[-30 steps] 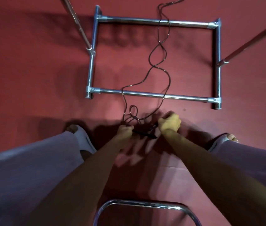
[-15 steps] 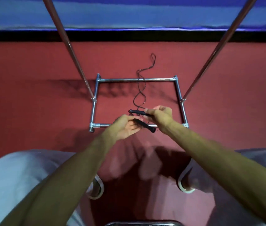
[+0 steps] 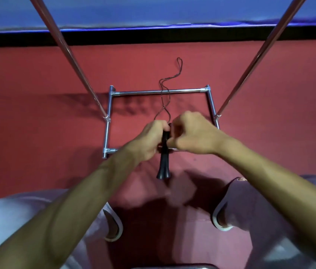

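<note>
A: Handles, position?
B: Black handles [image 3: 164,167], two side by side, held above the near bar of the metal frame [image 3: 107,133], flared ends toward the person.
A: Hands?
B: Left hand [image 3: 151,140] wrapped round their upper part. Right hand [image 3: 192,133] curled over the top end, thumb against them.
A: Cord?
B: Cord [image 3: 165,98] leaves the top, snakes across the frame, crosses its far bar and loops beyond.

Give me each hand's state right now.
Left hand: grips the black rope handles.
Right hand: curled fingers pinch the handles' top end.
</note>
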A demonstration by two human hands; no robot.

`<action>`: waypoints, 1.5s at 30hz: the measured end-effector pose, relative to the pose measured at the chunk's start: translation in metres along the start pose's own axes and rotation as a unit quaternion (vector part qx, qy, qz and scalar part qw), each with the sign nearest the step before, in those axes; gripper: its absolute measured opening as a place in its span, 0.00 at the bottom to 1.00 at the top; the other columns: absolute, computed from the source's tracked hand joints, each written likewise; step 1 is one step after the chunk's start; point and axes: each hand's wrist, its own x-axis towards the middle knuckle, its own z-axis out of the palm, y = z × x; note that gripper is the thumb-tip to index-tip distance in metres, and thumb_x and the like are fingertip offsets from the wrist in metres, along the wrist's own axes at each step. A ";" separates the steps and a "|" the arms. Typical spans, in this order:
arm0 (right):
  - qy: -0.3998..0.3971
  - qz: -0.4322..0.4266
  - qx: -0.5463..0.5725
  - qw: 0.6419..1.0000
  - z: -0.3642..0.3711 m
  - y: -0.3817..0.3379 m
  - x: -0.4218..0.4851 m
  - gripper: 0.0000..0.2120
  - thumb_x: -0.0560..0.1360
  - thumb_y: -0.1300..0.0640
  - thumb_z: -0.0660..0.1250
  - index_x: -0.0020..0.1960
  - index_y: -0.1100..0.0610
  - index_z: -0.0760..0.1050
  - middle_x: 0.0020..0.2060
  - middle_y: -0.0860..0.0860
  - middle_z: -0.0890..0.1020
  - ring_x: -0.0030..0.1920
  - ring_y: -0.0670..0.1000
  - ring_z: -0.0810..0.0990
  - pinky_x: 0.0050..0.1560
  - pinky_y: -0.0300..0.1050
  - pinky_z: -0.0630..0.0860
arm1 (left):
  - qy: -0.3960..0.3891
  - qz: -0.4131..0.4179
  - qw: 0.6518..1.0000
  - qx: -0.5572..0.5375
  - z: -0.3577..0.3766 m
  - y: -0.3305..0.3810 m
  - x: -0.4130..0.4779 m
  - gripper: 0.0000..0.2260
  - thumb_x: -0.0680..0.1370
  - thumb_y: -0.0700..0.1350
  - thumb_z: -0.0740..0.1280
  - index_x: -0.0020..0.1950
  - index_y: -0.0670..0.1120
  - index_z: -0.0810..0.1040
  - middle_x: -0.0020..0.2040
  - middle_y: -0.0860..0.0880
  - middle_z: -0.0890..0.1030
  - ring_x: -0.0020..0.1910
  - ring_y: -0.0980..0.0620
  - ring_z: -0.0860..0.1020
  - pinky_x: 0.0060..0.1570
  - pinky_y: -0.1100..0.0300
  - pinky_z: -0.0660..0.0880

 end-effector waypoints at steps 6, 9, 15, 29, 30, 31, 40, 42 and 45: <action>-0.171 -0.121 0.252 0.945 -0.014 0.015 0.020 0.18 0.67 0.68 0.71 0.54 0.55 0.74 0.43 0.47 0.80 0.44 0.48 0.78 0.51 0.49 0.77 | -0.225 0.072 0.970 0.049 -0.016 0.046 -0.040 0.04 0.65 0.39 0.56 0.33 0.43 0.70 0.27 0.49 0.66 0.24 0.53 0.61 0.31 0.59 0.68; -0.199 -0.098 0.242 0.944 -0.013 0.028 0.022 0.04 0.74 0.65 0.72 0.42 0.59 0.78 0.34 0.58 0.84 0.36 0.51 0.78 0.42 0.46 0.74 | -0.196 0.115 0.972 0.062 -0.036 0.057 -0.056 0.05 0.63 0.38 0.55 0.31 0.44 0.70 0.27 0.49 0.63 0.25 0.53 0.58 0.27 0.61 0.62; 0.082 -0.097 0.018 0.992 -0.037 0.077 0.020 0.11 0.79 0.55 0.72 0.40 0.58 0.78 0.30 0.51 0.81 0.34 0.52 0.80 0.40 0.46 0.74 | -0.049 0.156 0.987 0.011 -0.090 0.085 -0.074 0.06 0.58 0.44 0.55 0.20 0.50 0.66 0.20 0.55 0.59 0.18 0.57 0.56 0.25 0.64 0.60; -0.150 0.136 0.322 0.925 -0.060 0.042 -0.009 0.22 0.82 0.47 0.66 0.31 0.53 0.67 0.21 0.46 0.64 0.21 0.48 0.60 0.23 0.35 0.58 | 0.166 0.191 0.917 0.309 -0.089 0.071 -0.071 0.07 0.72 0.44 0.69 0.49 0.49 0.80 0.31 0.45 0.79 0.26 0.52 0.75 0.28 0.62 0.70; -0.241 0.112 0.229 0.936 -0.057 0.028 -0.016 0.22 0.81 0.48 0.67 0.31 0.54 0.68 0.22 0.48 0.66 0.22 0.50 0.62 0.25 0.39 0.61 | 0.079 0.189 0.921 0.330 -0.079 0.066 -0.074 0.11 0.74 0.40 0.69 0.55 0.49 0.79 0.29 0.47 0.77 0.24 0.54 0.72 0.26 0.63 0.68; -0.295 0.096 0.124 0.942 -0.051 0.017 -0.020 0.22 0.81 0.48 0.68 0.32 0.55 0.70 0.24 0.49 0.70 0.25 0.52 0.66 0.27 0.43 0.65 | 0.002 0.194 0.910 0.367 -0.068 0.062 -0.076 0.17 0.74 0.36 0.69 0.61 0.48 0.76 0.27 0.51 0.74 0.23 0.55 0.69 0.25 0.65 0.66; -0.085 0.114 -0.083 0.986 -0.018 -0.021 0.006 0.14 0.74 0.53 0.69 0.36 0.55 0.67 0.33 0.52 0.73 0.37 0.58 0.75 0.38 0.45 0.69 | -0.125 0.175 0.886 0.411 -0.028 0.050 -0.074 0.14 0.71 0.53 0.66 0.52 0.48 0.80 0.27 0.59 0.71 0.28 0.58 0.67 0.37 0.54 0.64; -0.071 0.096 -0.084 0.989 -0.014 -0.020 0.007 0.14 0.71 0.56 0.72 0.36 0.55 0.68 0.32 0.52 0.74 0.33 0.54 0.74 0.35 0.44 0.68 | -0.123 0.209 0.887 0.392 -0.026 0.044 -0.069 0.11 0.71 0.54 0.73 0.43 0.47 0.80 0.30 0.57 0.73 0.30 0.56 0.69 0.37 0.55 0.66; -0.062 0.080 -0.039 0.994 -0.013 -0.010 0.009 0.11 0.69 0.59 0.74 0.41 0.56 0.71 0.37 0.52 0.77 0.38 0.55 0.77 0.37 0.44 0.70 | -0.090 0.266 0.878 0.388 -0.032 0.043 -0.066 0.11 0.73 0.53 0.78 0.39 0.46 0.83 0.28 0.54 0.73 0.29 0.56 0.67 0.33 0.58 0.65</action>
